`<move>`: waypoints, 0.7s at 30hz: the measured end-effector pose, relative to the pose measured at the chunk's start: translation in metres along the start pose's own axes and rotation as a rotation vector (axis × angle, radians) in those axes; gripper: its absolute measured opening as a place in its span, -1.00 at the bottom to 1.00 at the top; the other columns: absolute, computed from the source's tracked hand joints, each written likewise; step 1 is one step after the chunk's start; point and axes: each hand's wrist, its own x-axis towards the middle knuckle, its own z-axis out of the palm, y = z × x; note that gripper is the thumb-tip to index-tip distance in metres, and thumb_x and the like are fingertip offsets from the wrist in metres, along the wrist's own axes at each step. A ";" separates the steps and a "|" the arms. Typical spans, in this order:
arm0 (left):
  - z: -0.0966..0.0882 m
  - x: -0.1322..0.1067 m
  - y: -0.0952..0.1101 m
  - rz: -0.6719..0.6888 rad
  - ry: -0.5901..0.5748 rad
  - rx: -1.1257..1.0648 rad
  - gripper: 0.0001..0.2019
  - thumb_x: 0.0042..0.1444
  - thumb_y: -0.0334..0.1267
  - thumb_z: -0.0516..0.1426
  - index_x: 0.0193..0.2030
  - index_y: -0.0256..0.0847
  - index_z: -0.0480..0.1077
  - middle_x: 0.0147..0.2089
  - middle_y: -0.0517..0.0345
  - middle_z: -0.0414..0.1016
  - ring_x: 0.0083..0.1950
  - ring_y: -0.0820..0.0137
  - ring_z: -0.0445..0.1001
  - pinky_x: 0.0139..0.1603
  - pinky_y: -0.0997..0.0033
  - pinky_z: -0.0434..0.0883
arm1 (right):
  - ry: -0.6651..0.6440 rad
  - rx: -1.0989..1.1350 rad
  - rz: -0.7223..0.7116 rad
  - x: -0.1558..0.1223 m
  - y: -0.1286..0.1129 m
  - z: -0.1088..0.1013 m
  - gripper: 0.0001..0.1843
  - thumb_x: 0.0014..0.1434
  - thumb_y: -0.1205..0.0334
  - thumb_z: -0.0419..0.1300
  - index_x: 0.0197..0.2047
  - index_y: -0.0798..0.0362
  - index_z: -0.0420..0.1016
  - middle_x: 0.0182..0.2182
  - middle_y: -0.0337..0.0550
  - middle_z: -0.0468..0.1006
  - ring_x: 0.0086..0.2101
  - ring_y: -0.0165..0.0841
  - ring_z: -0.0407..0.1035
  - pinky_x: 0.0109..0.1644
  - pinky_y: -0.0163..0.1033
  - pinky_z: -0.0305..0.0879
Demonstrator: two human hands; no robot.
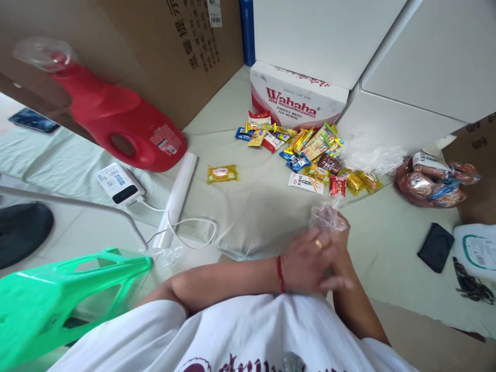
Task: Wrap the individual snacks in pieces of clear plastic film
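Observation:
A crumpled clear plastic bag (329,216) bunches up at my hands, in front of my chest. My right hand (341,235) is closed around its lower part. Across it lies my left hand (306,263), wearing a ring and a red wrist string; its fingers are smeared by motion and partly hidden against the right hand. Just beyond the bag is a heap of small wrapped snacks (310,150), with a red packet (337,185) and a white packet (306,183) at its near edge. One yellow-wrapped snack (222,174) lies apart to the left.
Behind the snacks stands a Wahaha carton (298,98). Another clear bag (374,152) and a brown snack pack (430,181) lie right, near a black wallet-like item (436,248). Left are a red jug (124,119), white roll (178,199), power bank (120,183) with cable, and green stool (58,289).

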 end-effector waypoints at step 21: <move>-0.066 -0.020 -0.139 -1.371 -0.078 -1.045 -0.67 -0.04 -0.21 0.42 -0.36 -0.23 0.35 -0.47 0.22 0.43 -0.46 0.48 0.47 -0.39 0.47 0.45 | -0.387 0.410 0.294 0.034 0.057 -0.048 -0.49 -0.12 -0.21 0.43 -0.43 0.02 0.36 -0.58 -0.36 0.34 -0.63 -0.53 0.09 -0.56 -0.34 -0.07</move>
